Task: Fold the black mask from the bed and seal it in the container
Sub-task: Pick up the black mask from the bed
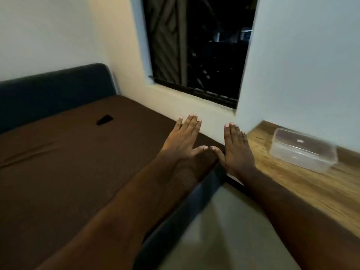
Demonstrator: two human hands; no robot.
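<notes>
Black fabric mask, small and seemingly bunched, lies on the brown-sheeted bed, well apart from the fingers, to their left and a little beyond. Its long axis runs diagonally, near-left to far-right. The left hand is the nearer one. Both it and the right hand are flat and empty, fingers straight and together, thumbs nearly touching. Right of the right fingers, a clear rectangular plastic container sits on the wooden counter, lid apparently on, nothing dark showing inside.
</notes>
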